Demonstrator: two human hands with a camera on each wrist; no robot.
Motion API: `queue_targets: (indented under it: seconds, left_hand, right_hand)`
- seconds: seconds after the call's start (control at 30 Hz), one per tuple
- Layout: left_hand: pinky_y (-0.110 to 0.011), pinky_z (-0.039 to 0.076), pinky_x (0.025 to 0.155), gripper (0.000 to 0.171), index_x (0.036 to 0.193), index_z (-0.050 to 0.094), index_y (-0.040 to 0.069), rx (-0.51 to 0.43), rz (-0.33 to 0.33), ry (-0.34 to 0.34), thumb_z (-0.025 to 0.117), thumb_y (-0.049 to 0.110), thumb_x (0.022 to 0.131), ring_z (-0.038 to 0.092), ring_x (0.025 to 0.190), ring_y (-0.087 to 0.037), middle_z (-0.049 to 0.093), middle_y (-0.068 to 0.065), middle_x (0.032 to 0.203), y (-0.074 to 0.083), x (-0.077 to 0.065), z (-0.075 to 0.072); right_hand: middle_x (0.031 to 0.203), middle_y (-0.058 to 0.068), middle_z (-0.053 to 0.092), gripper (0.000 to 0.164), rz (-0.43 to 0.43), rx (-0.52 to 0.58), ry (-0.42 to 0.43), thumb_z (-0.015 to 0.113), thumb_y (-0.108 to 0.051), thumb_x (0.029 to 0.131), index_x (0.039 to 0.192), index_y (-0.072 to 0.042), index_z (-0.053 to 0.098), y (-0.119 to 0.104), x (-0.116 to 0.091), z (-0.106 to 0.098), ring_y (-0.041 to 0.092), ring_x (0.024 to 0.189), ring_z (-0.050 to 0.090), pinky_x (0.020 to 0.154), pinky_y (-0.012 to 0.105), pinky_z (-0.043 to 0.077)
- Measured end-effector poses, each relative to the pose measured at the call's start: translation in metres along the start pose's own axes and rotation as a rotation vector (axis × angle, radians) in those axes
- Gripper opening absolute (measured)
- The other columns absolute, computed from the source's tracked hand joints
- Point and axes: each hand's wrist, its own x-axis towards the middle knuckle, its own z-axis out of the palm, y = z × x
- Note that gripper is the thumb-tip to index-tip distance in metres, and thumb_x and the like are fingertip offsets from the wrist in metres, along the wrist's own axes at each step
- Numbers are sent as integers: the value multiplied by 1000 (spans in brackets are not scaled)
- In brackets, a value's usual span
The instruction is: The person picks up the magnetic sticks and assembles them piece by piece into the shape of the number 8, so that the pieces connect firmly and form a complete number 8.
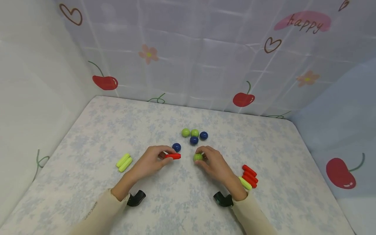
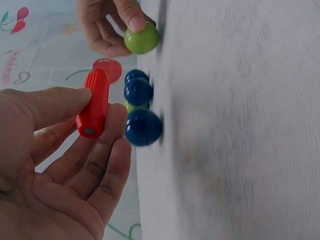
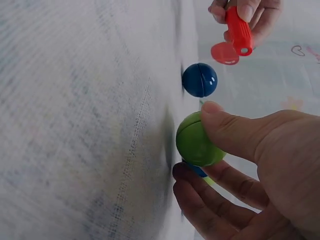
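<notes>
Red ribbed stick (image 1: pixel 174 156) is pinched in the left hand (image 1: pixel 151 160), raised off the table (image 1: pixel 176 205); green ball (image 1: pixel 197 157) at its 3 o'clock, gripped by the right hand (image 1: pixel 215 164). Looks mid-sort: yellow-green sticks (image 1: pixel 125 164) at left hand's 9, red sticks (image 1: pixel 249 176) at right hand's 4, ball cluster (image 1: pixel 194 140) at green ball's 12. Held pieces, lone blue ball (image 1: pixel 176 147) likely left. Right forearm (image 1: pixel 235 187) partly covers another yellow-green stick (image 1: pixel 245 183); green ball's table contact unclear.

The left hand (image 1: pixel 151 160) and right hand (image 1: pixel 214 164) angle inward, apart, each in a pinch.
</notes>
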Motion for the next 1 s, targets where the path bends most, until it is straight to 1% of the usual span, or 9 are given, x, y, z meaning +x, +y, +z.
queue_targets:
  seconds: [0.07, 0.17, 0.23, 0.27, 0.37, 0.47, 0.7, 1.0]
  left_hand:
    - [-31, 54, 81, 22, 114, 72, 13, -2, 8, -8, 72, 8, 92, 66, 90, -13, 72, -4, 113, 2, 4, 6]
    - [-29, 53, 80, 18, 110, 71, 12, -6, 28, -4, 72, 8, 92, 65, 87, -12, 73, -3, 107, 4, 12, 16]
    - [-28, 53, 78, 16, 107, 71, 12, -11, 30, 0, 73, 9, 92, 64, 84, -11, 73, -3, 104, 5, 16, 22]
    - [-27, 52, 78, 15, 106, 71, 12, -12, 26, 4, 73, 9, 92, 64, 83, -10, 73, -3, 103, 5, 18, 26]
    - [-29, 52, 76, 12, 103, 72, 12, -4, -13, 20, 73, 8, 91, 63, 80, -9, 72, -2, 99, 5, 21, 33]
    - [-30, 52, 77, 13, 101, 72, 13, 12, -41, 48, 74, 7, 90, 62, 80, -10, 71, -1, 97, 4, 23, 39]
    - [-31, 54, 79, 16, 102, 72, 13, 24, -14, 69, 74, 4, 89, 65, 84, -12, 71, -2, 100, 2, 23, 46]
    - [-33, 56, 81, 16, 102, 72, 12, 21, -13, 67, 74, 2, 88, 67, 86, -12, 72, -4, 104, 3, 23, 47]
  right_hand:
    - [104, -1, 66, 27, -2, -9, -11, 80, -17, 87, 110, -14, 65, -1, 1, 1, 13, 88, 63, 81, 31, 55]
    - [104, -2, 66, 27, -17, -8, -27, 79, -17, 88, 110, -14, 65, 0, 1, 2, 12, 87, 63, 80, 30, 54]
    - [104, -2, 66, 27, -25, -7, -33, 79, -17, 88, 111, -14, 65, -1, 1, 2, 12, 88, 63, 80, 30, 54]
    - [104, -1, 66, 28, -27, -8, -34, 79, -17, 88, 111, -14, 65, -1, 0, 2, 12, 88, 63, 80, 30, 54]
    - [104, -1, 66, 27, -28, -12, -39, 79, -17, 87, 110, -14, 65, -2, 0, 1, 13, 88, 64, 80, 30, 54]
    - [103, -2, 66, 27, -20, -17, -43, 80, -18, 87, 110, -14, 65, -4, 0, 0, 13, 88, 64, 80, 31, 54]
    - [105, 0, 67, 27, -35, 14, -57, 79, -16, 87, 110, -12, 65, -5, 0, 0, 15, 92, 67, 83, 34, 56]
    - [104, -1, 67, 27, -35, -6, -61, 79, -18, 88, 111, -13, 65, -5, -1, -1, 14, 91, 66, 82, 33, 55]
